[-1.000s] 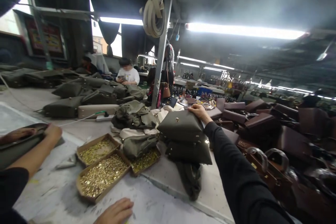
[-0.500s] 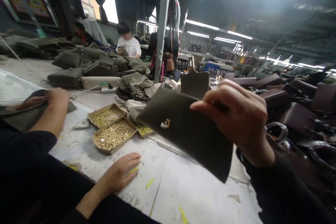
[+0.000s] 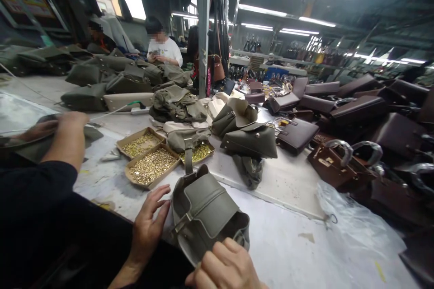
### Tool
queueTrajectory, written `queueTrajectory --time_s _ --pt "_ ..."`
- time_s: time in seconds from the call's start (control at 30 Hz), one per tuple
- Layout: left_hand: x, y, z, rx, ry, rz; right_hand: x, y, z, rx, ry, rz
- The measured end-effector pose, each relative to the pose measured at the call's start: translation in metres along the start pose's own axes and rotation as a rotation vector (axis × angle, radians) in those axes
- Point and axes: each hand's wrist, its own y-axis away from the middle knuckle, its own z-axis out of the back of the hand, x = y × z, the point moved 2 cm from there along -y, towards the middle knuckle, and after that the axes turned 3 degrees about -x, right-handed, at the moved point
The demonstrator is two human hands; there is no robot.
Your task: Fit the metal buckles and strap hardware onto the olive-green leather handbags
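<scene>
Olive bag [image 3: 212,205] lowered; left hand [image 3: 149,223] held beside it, fingers spread; right hand [image 3: 227,264] curled at its near edge, pinch cannot be told.

I register the green bag [image 3: 212,203] transferred from the stack of bags [image 3: 251,141] to the near side of the desk [image 3: 288,246]. My right hand [image 3: 225,267], previously extended to that stack, is retracted and curled at the bag's near edge. My left hand [image 3: 148,223], previously palm-down, is raised beside it.
</scene>
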Motion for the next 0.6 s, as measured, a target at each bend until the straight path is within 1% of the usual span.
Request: queueTrajectory --time_s 0.07,0.13,0.2,0.27,0.33,0.4,0.43,0.5,0.53,0.6 --pt "-0.022 0.005 -0.004 -0.003 0.127 0.077 -0.002 -0.001 0.001 0.005 -0.022 0.0" --pt "-0.045 0.006 -0.009 0.015 0.234 0.087 -0.005 0.0 -0.001 0.045 -0.052 -0.006" --pt "-0.064 0.004 -0.014 0.048 0.27 0.068 -0.009 0.002 -0.003 0.104 -0.089 0.0" --pt "-0.075 -0.001 -0.019 0.08 0.271 0.09 -0.014 0.0 -0.003 0.205 -0.135 0.015" --pt "-0.076 -0.005 -0.023 0.111 0.292 0.186 -0.019 -0.008 0.001 0.385 -0.191 0.014" --pt "-0.068 -0.009 -0.026 0.153 0.339 0.329 -0.028 -0.021 0.009 0.552 -0.209 -0.009" --pt "-0.063 -0.01 -0.026 0.166 0.357 0.397 -0.033 -0.029 0.013 0.603 -0.184 -0.028" --pt "-0.051 -0.014 -0.026 0.173 0.37 0.478 -0.045 -0.04 0.021 0.622 -0.093 -0.073" --pt "-0.047 -0.016 -0.025 0.172 0.36 0.484 -0.051 -0.043 0.024 0.615 -0.047 -0.102" --pt "-0.041 -0.022 -0.022 0.166 0.301 0.451 -0.062 -0.045 0.026 0.609 0.006 -0.162"
